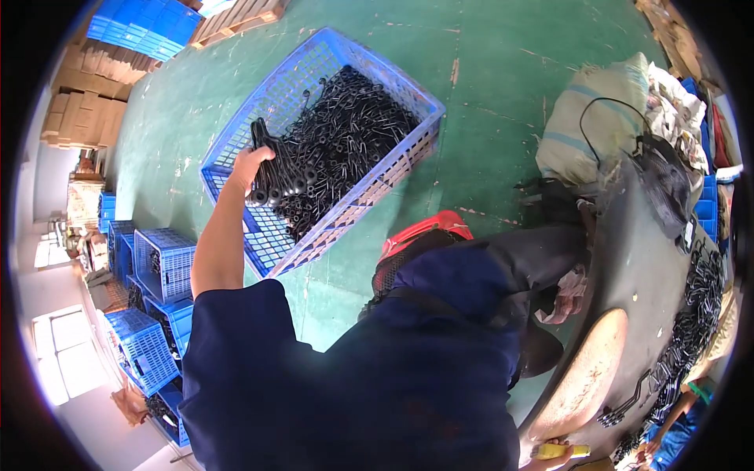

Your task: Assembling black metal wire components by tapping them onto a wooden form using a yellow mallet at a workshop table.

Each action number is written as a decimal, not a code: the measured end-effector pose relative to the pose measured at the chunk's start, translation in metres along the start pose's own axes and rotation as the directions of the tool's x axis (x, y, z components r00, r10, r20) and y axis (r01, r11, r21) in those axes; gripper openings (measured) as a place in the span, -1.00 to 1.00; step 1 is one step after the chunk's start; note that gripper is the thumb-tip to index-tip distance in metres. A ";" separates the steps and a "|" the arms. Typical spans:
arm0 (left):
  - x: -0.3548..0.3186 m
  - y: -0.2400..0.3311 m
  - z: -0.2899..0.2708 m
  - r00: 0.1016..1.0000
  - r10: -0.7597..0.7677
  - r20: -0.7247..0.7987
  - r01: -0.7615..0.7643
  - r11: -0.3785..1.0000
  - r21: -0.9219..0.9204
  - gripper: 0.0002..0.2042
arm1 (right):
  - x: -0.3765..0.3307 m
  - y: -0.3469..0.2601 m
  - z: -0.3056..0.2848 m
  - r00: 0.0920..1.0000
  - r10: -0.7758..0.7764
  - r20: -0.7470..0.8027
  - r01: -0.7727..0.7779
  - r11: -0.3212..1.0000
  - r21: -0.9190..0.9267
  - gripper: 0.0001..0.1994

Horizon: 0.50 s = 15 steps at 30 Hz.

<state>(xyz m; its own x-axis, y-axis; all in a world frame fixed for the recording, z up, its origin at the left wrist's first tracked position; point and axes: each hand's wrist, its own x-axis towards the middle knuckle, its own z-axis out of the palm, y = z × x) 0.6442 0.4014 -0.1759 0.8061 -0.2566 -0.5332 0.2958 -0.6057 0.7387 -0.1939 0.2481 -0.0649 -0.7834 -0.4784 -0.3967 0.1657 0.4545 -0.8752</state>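
Note:
My left hand (248,166) reaches into a blue plastic crate (236,145) on the green floor. It is closed around a bundle of black metal rods (276,174) with round ends, lifted a little above the heap of black metal parts (349,129) that fills the crate. My right arm in a dark sleeve stretches to the right. My right hand (562,301) sits low at the edge of a dark round table (644,259). It is partly hidden, and I cannot make out its fingers or whether it holds anything.
Black metal parts (695,314) lie along the table's right side. A stuffed sack (585,125) and a red seat (428,229) stand nearby. Stacked blue crates (153,314) and cardboard boxes (82,110) are at the left. Another person's hand (550,454) holds a yellow object at the bottom.

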 end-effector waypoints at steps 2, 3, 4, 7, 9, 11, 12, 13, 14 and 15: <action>0.005 -0.023 -0.014 1.000 -0.021 -0.014 0.021 1.000 0.010 -0.61 | 0.007 0.003 0.015 1.000 0.005 0.016 -0.005 1.000 0.001 -0.55; -0.005 -0.021 -0.014 1.000 0.001 -0.026 -0.002 1.000 -0.022 -0.60 | -0.020 -0.005 0.039 1.000 0.016 0.023 -0.016 1.000 0.006 -0.55; 0.004 -0.033 -0.025 0.999 -0.010 -0.033 0.010 1.000 -0.010 -0.60 | -0.050 -0.011 0.059 0.999 0.027 0.028 -0.028 1.000 0.011 -0.55; 0.020 -0.039 -0.016 0.996 -0.087 -0.021 0.085 0.994 -0.074 -0.61 | -0.058 -0.022 0.062 1.000 0.023 0.002 -0.023 0.999 0.026 -0.55; 0.035 -0.053 -0.015 0.985 -0.168 -0.033 0.162 0.977 -0.136 -0.65 | -0.050 -0.025 0.062 1.000 0.027 0.011 -0.028 0.999 0.046 -0.55; 0.042 -0.069 0.011 0.968 -0.239 -0.080 0.197 0.914 -0.354 -0.69 | -0.021 -0.021 0.058 0.999 0.034 0.027 -0.036 0.997 0.074 -0.55; 0.056 -0.077 0.032 0.977 -0.212 0.005 0.194 0.885 -0.423 -0.70 | 0.024 -0.014 0.026 0.999 0.031 0.019 -0.032 0.995 0.096 -0.55; 0.064 -0.079 0.050 0.981 -0.175 0.080 0.192 0.854 -0.484 -0.71 | 0.050 -0.006 0.008 0.999 0.036 0.013 -0.037 0.993 0.116 -0.55; 0.063 -0.067 0.072 0.974 -0.145 0.177 0.214 0.850 -0.481 -0.73 | 0.060 -0.001 0.002 0.999 0.042 0.010 -0.043 0.990 0.135 -0.55; 0.058 -0.055 0.093 0.956 -0.115 0.269 0.235 0.848 -0.475 -0.73 | 0.062 0.001 0.001 0.999 0.050 0.010 -0.051 0.987 0.152 -0.55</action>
<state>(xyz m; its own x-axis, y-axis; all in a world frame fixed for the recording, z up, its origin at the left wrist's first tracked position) 0.6274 0.3498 -0.2854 0.5992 -0.3784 -0.7056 0.6841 -0.2158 0.6967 -0.2416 0.2179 -0.0906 -0.7683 -0.4623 -0.4428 0.2944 0.3591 -0.8857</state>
